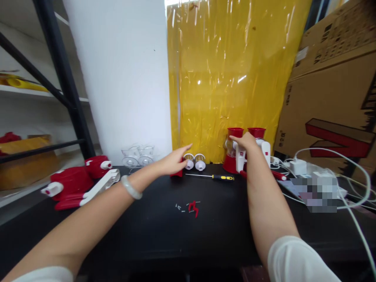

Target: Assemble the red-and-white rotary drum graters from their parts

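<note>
My left hand (174, 159) reaches far across the black table (152, 231), fingers stretched out, over a small red part (177, 172) and beside two white round caps (194, 161). My right hand (244, 143) is closed round the white handle of a red-and-white appliance (235, 154) standing at the back; a second one (258, 137) stands right behind it. A yellow-handled screwdriver (211, 176) lies between my hands. Small screws and a red clip (190, 207) lie in the table's middle.
Red and white housing parts (79, 182) lie at the left, clear plastic cups (138, 156) behind them. A yellow plastic sheet (229, 78) hangs at the back. Cardboard boxes (335, 90), a white charger and cables (323, 172) crowd the right. A shelf rack (58, 70) stands left.
</note>
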### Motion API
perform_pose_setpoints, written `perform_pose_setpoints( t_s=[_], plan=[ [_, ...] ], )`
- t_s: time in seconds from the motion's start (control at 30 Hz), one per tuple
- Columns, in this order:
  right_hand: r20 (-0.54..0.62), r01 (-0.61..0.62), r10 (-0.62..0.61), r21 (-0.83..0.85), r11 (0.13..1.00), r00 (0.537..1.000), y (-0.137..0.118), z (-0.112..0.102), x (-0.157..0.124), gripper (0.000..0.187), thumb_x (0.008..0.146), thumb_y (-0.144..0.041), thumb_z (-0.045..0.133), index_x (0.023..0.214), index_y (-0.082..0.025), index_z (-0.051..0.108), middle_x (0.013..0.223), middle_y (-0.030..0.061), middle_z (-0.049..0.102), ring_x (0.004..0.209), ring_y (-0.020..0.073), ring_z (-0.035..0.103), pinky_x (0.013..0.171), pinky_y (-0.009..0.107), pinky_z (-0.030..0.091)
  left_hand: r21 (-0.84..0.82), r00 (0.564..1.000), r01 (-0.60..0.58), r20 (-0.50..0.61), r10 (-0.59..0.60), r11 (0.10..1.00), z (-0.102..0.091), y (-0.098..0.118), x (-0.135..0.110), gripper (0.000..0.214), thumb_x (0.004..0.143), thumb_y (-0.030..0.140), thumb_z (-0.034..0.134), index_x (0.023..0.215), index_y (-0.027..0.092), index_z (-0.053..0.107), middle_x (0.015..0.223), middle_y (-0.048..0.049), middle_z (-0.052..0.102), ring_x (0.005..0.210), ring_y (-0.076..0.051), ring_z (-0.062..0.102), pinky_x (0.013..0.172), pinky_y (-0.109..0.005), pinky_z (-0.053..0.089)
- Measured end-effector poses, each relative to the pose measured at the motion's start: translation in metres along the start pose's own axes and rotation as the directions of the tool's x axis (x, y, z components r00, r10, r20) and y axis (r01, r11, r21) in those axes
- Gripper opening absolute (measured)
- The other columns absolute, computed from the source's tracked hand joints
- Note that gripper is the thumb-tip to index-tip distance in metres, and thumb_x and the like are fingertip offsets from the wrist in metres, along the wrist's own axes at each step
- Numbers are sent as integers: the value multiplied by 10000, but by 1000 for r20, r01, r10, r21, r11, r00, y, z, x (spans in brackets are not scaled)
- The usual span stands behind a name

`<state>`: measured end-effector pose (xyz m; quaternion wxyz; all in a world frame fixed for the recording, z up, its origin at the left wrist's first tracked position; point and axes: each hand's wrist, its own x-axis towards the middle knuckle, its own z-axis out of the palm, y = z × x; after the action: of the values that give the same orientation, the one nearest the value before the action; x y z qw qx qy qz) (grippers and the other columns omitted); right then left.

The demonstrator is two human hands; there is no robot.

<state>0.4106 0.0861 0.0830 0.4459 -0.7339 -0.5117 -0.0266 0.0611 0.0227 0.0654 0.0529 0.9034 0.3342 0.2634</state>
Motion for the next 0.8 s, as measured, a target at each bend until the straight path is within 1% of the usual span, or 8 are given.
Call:
perform_pose_setpoints(
  t_s=[0.1, 0.17, 0.23, 0.37, 0.47, 0.57, 0.63, 0.8],
  plan=[
    [-67, 30, -37, -100, 994, 997, -14, -7, -3, 676, 738, -592, 628, 1090, -15, 628, 1094, 280, 645, 1066, 359, 620, 883, 426, 484, -14, 985, 154, -75, -155, 988, -39, -27, -51, 725, 830, 312, 457, 1493, 149, 213, 1527, -127, 332, 1394, -233, 344, 1110, -406, 336],
    [-66, 61, -69, -117, 991, 995, -21, -8, -7, 677, 753, -592, 598, 1105, -14, 626, 1095, 279, 641, 1081, 351, 606, 901, 425, 472, 13, 954, 280, -117, -277, 960, -59, -47, -85, 700, 824, 369, 451, 1468, 158, 274, 1519, -111, 353, 1375, -246, 368, 1087, -408, 359],
    [-55, 81, -88, -119, 990, 995, -25, -7, -10, 673, 755, -593, 586, 1108, -22, 627, 1099, 280, 630, 1094, 352, 589, 909, 437, 463, 92, 902, 408, -193, -386, 909, -77, -66, -116, 641, 819, 427, 438, 1401, 162, 395, 1472, -93, 428, 1339, -254, 412, 1067, -390, 376],
    [-61, 37, -44, -112, 993, 997, -28, -3, -15, 682, 724, -602, 615, 1139, -60, 605, 1160, 282, 570, 1091, 384, 563, 906, 503, 446, 259, 803, 587, -307, -511, 767, -112, -92, -168, 591, 798, 443, 434, 1304, 147, 507, 1367, -92, 537, 1261, -248, 484, 1065, -337, 365],
    [-54, -5, -1, -109, 994, 999, -31, -4, -19, 699, 725, -600, 616, 1179, -70, 571, 1215, 291, 517, 1100, 410, 549, 913, 527, 431, 310, 758, 648, -356, -547, 696, -132, -102, -194, 593, 800, 458, 421, 1271, 120, 542, 1330, -114, 566, 1227, -263, 510, 1070, -340, 353],
    [-29, -19, 16, -119, 993, 999, -36, -8, -24, 727, 743, -607, 590, 1219, -60, 540, 1260, 301, 475, 1137, 426, 524, 930, 514, 421, 308, 749, 656, -373, -547, 689, -137, -106, -204, 587, 802, 460, 426, 1253, 109, 560, 1304, -122, 586, 1192, -272, 539, 1048, -341, 375],
    [-35, -27, 23, -118, 993, 999, -40, -10, -27, 718, 753, -604, 579, 1225, -65, 533, 1278, 296, 458, 1150, 423, 513, 936, 506, 415, 300, 767, 635, -352, -536, 712, -131, -104, -201, 576, 802, 461, 437, 1244, 114, 565, 1307, -117, 587, 1192, -263, 543, 1034, -326, 390],
    [-102, 23, -32, -87, 996, 994, -46, -10, -26, 644, 785, -571, 571, 1202, -82, 535, 1254, 285, 463, 1155, 400, 501, 955, 514, 388, 304, 855, 519, -173, -490, 799, -99, -86, -160, 588, 804, 465, 471, 1292, 140, 524, 1343, -114, 559, 1226, -261, 519, 1023, -338, 397]
  ],
)
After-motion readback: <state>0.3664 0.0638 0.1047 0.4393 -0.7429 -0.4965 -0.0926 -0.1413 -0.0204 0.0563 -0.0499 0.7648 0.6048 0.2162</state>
